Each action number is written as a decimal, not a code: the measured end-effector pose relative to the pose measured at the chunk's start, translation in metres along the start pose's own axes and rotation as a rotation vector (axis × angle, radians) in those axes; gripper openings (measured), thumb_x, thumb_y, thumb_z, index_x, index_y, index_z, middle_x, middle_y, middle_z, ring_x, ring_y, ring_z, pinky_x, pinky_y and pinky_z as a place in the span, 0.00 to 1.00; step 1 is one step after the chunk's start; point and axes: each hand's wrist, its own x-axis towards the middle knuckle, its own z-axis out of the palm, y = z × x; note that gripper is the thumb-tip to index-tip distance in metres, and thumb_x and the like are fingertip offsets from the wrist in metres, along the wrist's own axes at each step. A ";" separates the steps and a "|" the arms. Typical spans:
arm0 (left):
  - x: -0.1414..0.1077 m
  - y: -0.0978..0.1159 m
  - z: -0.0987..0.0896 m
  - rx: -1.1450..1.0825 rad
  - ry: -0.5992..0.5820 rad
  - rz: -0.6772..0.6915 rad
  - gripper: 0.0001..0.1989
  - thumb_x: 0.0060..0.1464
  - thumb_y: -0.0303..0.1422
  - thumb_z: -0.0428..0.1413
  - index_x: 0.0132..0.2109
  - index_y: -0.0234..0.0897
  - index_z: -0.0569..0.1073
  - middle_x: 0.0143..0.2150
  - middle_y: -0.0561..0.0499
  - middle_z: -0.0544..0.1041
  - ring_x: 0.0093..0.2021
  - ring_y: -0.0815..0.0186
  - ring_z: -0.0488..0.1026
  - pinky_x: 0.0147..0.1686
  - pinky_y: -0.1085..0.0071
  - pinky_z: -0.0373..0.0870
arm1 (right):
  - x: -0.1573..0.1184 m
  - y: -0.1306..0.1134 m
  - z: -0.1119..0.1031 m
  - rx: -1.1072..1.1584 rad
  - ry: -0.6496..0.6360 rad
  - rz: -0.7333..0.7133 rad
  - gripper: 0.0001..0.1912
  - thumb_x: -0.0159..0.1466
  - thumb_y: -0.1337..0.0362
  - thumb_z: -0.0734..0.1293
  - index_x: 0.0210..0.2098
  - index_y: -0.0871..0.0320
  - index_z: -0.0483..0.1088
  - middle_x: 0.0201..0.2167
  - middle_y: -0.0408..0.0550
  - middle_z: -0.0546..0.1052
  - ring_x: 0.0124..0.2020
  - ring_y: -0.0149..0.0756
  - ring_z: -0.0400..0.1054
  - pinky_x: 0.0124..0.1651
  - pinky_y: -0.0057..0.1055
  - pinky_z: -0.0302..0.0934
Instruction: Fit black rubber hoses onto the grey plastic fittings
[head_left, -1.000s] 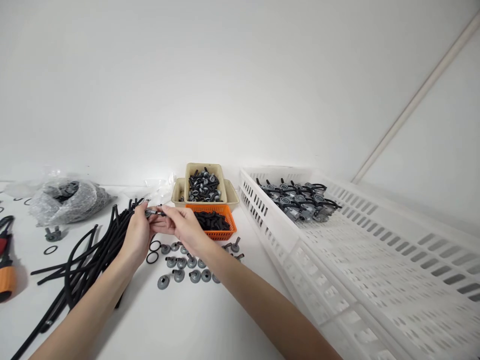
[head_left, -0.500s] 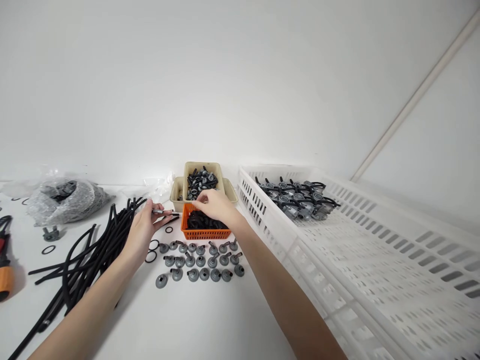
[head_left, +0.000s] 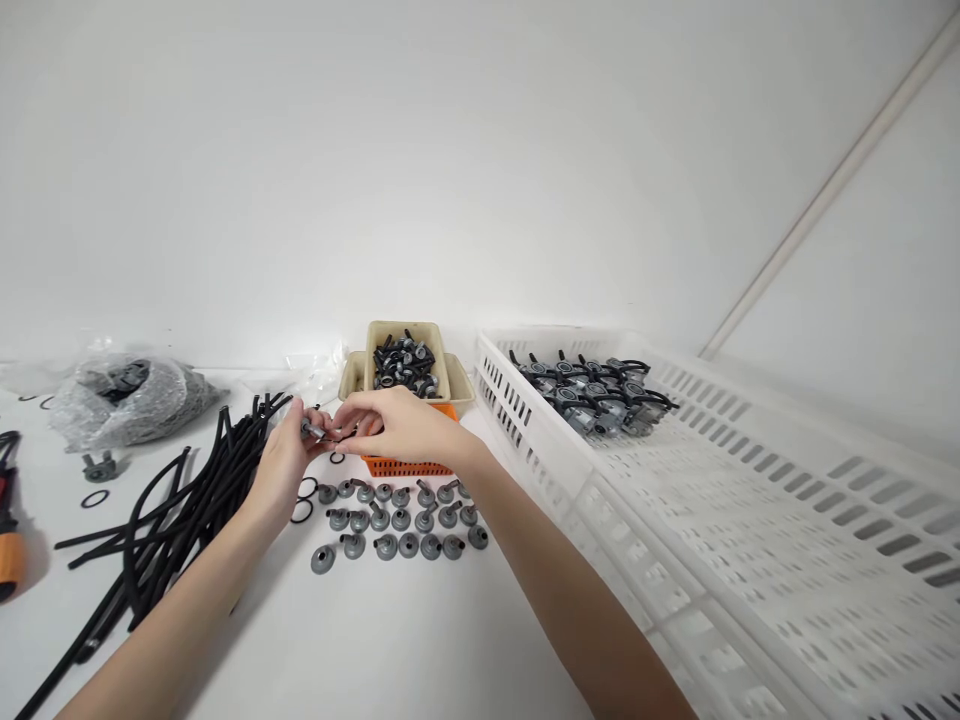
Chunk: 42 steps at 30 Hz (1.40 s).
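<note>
My left hand (head_left: pixel 283 462) is closed around a small grey tubular fitting (head_left: pixel 311 431), held above the table between the black tubes (head_left: pixel 202 495) and the orange basket (head_left: pixel 409 468). At the fitting's right end, the fingers of my right hand (head_left: pixel 401 428) are pinched together close to my left fingertips. Whatever lies between them is too small and covered to name. My right hand hides most of the basket. Below both hands, several grey round fittings with short spouts (head_left: pixel 401 519) stand in rows, with black O-rings (head_left: pixel 301 512) at their left.
Beige trays (head_left: pixel 405 328) with grey and black parts stand behind the basket. On the right, a large white perforated crate (head_left: pixel 720 510) holds grey assemblies with black tubes (head_left: pixel 600 395). To the left are a bubble-wrap bag (head_left: pixel 135 415) and an orange-handled tool (head_left: pixel 10 560).
My right hand has moved left from above the orange basket to my left hand's fingertips. The left hand stays nearly in place with the grey fitting.
</note>
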 end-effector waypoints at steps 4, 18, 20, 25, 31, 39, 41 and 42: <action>0.001 -0.001 0.001 -0.006 -0.054 -0.049 0.24 0.48 0.54 0.56 0.26 0.37 0.65 0.26 0.54 0.69 0.29 0.68 0.68 0.31 0.72 0.69 | 0.001 0.000 0.005 0.012 -0.026 -0.068 0.08 0.59 0.69 0.67 0.40 0.58 0.72 0.40 0.47 0.79 0.41 0.32 0.74 0.45 0.27 0.66; -0.007 0.006 0.009 0.000 -0.067 -0.134 0.17 0.47 0.45 0.58 0.24 0.36 0.66 0.22 0.56 0.66 0.24 0.71 0.63 0.24 0.75 0.65 | 0.006 -0.001 0.018 -0.288 0.048 -0.190 0.09 0.60 0.74 0.63 0.36 0.56 0.71 0.37 0.43 0.77 0.38 0.31 0.69 0.40 0.26 0.59; -0.006 0.008 0.010 -0.011 -0.074 -0.145 0.16 0.46 0.43 0.59 0.23 0.36 0.65 0.22 0.56 0.66 0.24 0.71 0.63 0.24 0.75 0.66 | 0.007 0.000 0.020 -0.325 0.061 -0.228 0.07 0.61 0.73 0.63 0.36 0.56 0.71 0.37 0.44 0.76 0.38 0.32 0.68 0.39 0.27 0.58; -0.001 0.003 0.004 -0.004 -0.080 -0.108 0.20 0.46 0.50 0.57 0.26 0.36 0.68 0.23 0.56 0.67 0.25 0.69 0.65 0.25 0.74 0.65 | 0.007 -0.001 0.023 -0.377 0.098 -0.289 0.05 0.61 0.72 0.62 0.34 0.57 0.69 0.34 0.44 0.75 0.35 0.31 0.66 0.39 0.26 0.57; 0.005 0.001 -0.006 0.065 -0.078 -0.035 0.25 0.50 0.56 0.49 0.24 0.37 0.66 0.23 0.53 0.68 0.29 0.65 0.70 0.26 0.73 0.65 | 0.007 -0.002 0.023 -0.340 0.133 -0.287 0.03 0.62 0.68 0.64 0.34 0.58 0.69 0.32 0.44 0.75 0.35 0.31 0.66 0.40 0.26 0.57; 0.008 0.012 -0.010 -0.109 0.212 -0.006 0.18 0.53 0.46 0.49 0.24 0.38 0.64 0.25 0.55 0.67 0.24 0.71 0.66 0.25 0.76 0.62 | 0.014 0.009 0.053 -0.471 -0.198 -0.208 0.03 0.59 0.67 0.66 0.32 0.58 0.72 0.35 0.45 0.76 0.39 0.36 0.68 0.37 0.28 0.57; 0.009 0.011 -0.010 -0.107 0.220 -0.009 0.17 0.53 0.46 0.50 0.25 0.38 0.64 0.25 0.55 0.67 0.24 0.71 0.65 0.24 0.76 0.62 | 0.015 0.016 0.064 -0.515 -0.207 -0.209 0.04 0.59 0.67 0.65 0.33 0.58 0.72 0.36 0.47 0.76 0.40 0.37 0.68 0.37 0.30 0.58; 0.009 0.011 -0.010 -0.102 0.216 -0.008 0.17 0.53 0.46 0.50 0.25 0.38 0.64 0.25 0.55 0.67 0.24 0.71 0.65 0.24 0.76 0.62 | 0.016 0.019 0.068 -0.534 -0.209 -0.212 0.04 0.58 0.66 0.66 0.33 0.59 0.73 0.36 0.48 0.76 0.41 0.38 0.69 0.38 0.30 0.58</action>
